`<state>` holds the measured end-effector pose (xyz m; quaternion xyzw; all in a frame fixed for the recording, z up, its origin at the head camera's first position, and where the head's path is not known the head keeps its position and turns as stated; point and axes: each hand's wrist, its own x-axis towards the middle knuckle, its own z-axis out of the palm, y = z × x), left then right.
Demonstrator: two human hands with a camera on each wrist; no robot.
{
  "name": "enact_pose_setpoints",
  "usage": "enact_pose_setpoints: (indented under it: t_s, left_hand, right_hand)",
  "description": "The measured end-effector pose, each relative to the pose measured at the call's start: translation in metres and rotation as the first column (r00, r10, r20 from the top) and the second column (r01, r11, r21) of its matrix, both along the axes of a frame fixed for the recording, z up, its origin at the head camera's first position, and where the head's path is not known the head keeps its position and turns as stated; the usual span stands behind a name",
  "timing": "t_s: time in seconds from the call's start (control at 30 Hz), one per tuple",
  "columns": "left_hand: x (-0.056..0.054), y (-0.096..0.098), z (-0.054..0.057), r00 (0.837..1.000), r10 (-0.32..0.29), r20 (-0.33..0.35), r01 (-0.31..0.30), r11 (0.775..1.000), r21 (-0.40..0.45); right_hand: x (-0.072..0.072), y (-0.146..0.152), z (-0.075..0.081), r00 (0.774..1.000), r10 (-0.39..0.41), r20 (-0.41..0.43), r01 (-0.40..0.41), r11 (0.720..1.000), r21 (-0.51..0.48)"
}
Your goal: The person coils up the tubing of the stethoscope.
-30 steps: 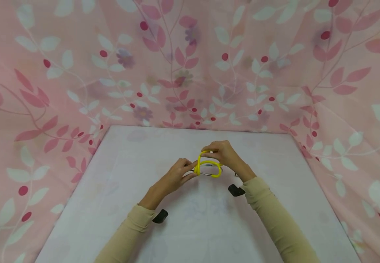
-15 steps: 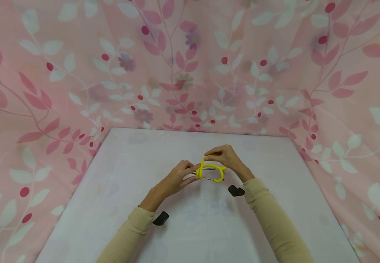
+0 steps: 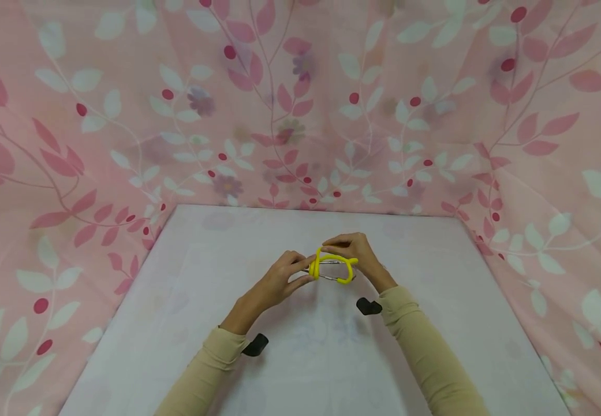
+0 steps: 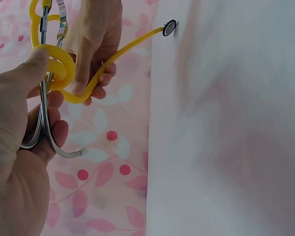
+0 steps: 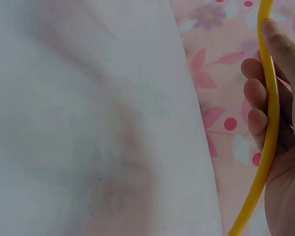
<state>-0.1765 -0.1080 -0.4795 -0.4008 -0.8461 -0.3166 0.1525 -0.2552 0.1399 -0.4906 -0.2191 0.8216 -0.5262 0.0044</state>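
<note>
A stethoscope with yellow tubing (image 3: 353,271) is held up over the table between both hands. My left hand (image 3: 279,279) grips its metal ear tubes (image 4: 44,118) where the yellow tubing is wound round them in a coil (image 4: 65,61), the thumb pressing on the coil. My right hand (image 3: 356,248) pinches the free stretch of tubing (image 5: 271,103) between thumb and fingers. In the left wrist view, the chest piece (image 4: 170,28) hangs at the end of that stretch, beyond the right hand. Part of the ear tubes is hidden by the left fingers.
A white-covered table (image 3: 300,358) lies under the hands. Pink leaf-patterned cloth (image 3: 290,115) rises behind it and along both sides. A black device sits at the left wrist (image 3: 256,345) and another at the right wrist (image 3: 369,306).
My right wrist has drifted slightly left while the hand keeps the tubing pinched. The head view has tilted up slightly. My left hand stays on the coil and ear tubes.
</note>
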Motion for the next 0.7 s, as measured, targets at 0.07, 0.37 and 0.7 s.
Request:
enact_pose_setpoints:
  t_s: [0.07,0.37,0.7]
  left_hand:
    - [0.000,0.000,0.002,1.000,0.008,0.010,-0.008,1.000,0.000]
    - [-0.002,0.002,-0.001,0.999,0.026,0.035,-0.028,0.999,0.029]
    - [-0.006,0.003,-0.002,0.998,0.056,-0.042,-0.053,0.996,0.073]
  right_hand:
    - [0.003,-0.001,0.000,0.999,-0.012,0.052,0.013,1.000,-0.018]
    - [0.024,-0.002,-0.004,0.996,0.076,-0.045,-0.079,0.995,-0.068]
    - [0.038,-0.015,-0.035,0.991,-0.079,0.112,0.090,0.991,-0.097]
